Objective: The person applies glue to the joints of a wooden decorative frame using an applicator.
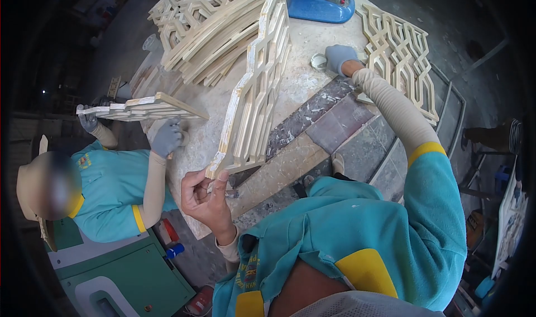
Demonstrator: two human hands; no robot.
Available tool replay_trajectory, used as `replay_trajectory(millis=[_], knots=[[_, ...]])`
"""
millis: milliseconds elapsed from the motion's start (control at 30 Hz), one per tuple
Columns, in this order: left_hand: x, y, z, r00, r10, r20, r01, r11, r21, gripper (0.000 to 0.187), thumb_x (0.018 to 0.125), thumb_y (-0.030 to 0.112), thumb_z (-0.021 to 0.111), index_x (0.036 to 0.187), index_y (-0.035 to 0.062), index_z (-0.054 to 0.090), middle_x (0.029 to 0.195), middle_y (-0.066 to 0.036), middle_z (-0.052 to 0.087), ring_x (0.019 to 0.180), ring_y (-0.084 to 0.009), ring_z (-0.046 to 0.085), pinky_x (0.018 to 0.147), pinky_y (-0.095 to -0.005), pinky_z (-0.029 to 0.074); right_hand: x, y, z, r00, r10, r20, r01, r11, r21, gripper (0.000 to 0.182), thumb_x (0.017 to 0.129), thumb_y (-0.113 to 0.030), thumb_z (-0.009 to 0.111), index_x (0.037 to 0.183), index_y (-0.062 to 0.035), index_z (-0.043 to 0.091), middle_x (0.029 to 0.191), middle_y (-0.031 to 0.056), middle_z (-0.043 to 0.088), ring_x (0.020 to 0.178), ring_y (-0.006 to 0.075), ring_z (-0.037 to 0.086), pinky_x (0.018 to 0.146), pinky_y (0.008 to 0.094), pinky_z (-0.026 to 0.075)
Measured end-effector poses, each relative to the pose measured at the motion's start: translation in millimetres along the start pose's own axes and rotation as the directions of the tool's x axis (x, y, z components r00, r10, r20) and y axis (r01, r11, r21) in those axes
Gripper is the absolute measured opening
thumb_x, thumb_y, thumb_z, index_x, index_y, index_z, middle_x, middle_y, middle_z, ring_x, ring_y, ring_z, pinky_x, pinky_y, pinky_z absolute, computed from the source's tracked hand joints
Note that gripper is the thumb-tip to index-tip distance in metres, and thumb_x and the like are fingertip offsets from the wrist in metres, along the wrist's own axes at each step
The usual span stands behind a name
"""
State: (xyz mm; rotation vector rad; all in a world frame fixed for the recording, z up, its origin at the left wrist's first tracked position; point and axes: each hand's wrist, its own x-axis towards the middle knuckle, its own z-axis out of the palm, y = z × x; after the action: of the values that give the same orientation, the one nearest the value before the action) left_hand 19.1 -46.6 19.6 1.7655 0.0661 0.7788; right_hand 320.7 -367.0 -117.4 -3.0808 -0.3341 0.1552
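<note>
My left hand, bare, pinches the near lower end of a pale wooden lattice panel. The panel stands on edge, with whitish, yellow-tinged smears along its stepped side. On the table beside a small white cup rests my right hand, in a grey glove. Its fingers point down and away, so their grip is hidden. Just right of that hand lies another wooden lattice panel.
Curved wooden strips and more lattice are piled on the worktable, near a blue device. At left, a co-worker's gloved hand steadies another lattice piece. A green machine stands below.
</note>
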Motion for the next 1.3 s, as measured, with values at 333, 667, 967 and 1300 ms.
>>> replay_trajectory(millis=[333, 667, 967, 1300], knots=[[5, -9, -1, 0.995, -0.001, -0.098, 0.001, 1.000, -0.001, 0.030, 0.078, -0.009, 0.082, 0.101, -0.0040, 0.063, 0.095, -0.007, 0.062, 0.084, -0.0103, 0.061, 0.076, -0.0225, 0.053, -60, -3, -23, 0.974, -0.071, 0.217, -0.157, 0.483, 0.862, 0.018, 0.092, -0.010, 0.066, 0.105, -0.0040, 0.077, 0.066, 0.0044, 0.066, 0.052, 0.0104, 0.057, 0.052, 0.0298, 0.047], [2, -10, -6, 0.997, 0.005, -0.081, -0.011, 0.997, -0.074, 0.028, 0.079, -0.010, 0.081, 0.100, -0.0033, 0.063, 0.096, -0.011, 0.069, 0.088, -0.0143, 0.068, 0.079, -0.0243, 0.055, -142, -103, -65, 0.671, -0.555, -0.491, 0.725, 0.629, 0.280, 0.077, 0.071, 0.013, 0.054, 0.131, -0.0341, 0.068, 0.094, 0.0053, 0.064, 0.078, 0.0268, 0.063, 0.066, 0.0360, 0.050], [-3, -8, -5, 0.997, 0.031, -0.073, -0.035, 0.998, -0.051, 0.028, 0.079, -0.009, 0.081, 0.100, -0.0044, 0.064, 0.094, -0.011, 0.067, 0.089, -0.0157, 0.069, 0.080, -0.0255, 0.057, -122, -123, -66, 0.529, -0.659, -0.535, 0.806, 0.587, 0.074, 0.077, 0.074, 0.010, 0.057, 0.131, -0.0407, 0.066, 0.094, 0.0032, 0.055, 0.080, 0.0260, 0.056, 0.074, 0.0373, 0.049], [-3, -3, -5, 0.997, -0.002, -0.080, 0.000, 1.000, -0.025, 0.028, 0.078, -0.007, 0.082, 0.098, -0.0010, 0.063, 0.093, -0.006, 0.065, 0.081, -0.0103, 0.062, 0.075, -0.0224, 0.054, -117, -120, -62, 0.604, -0.580, -0.547, 0.748, 0.649, 0.138, 0.065, 0.079, 0.007, 0.058, 0.123, -0.0401, 0.071, 0.091, 0.0016, 0.058, 0.084, 0.0244, 0.060, 0.075, 0.0383, 0.051]])
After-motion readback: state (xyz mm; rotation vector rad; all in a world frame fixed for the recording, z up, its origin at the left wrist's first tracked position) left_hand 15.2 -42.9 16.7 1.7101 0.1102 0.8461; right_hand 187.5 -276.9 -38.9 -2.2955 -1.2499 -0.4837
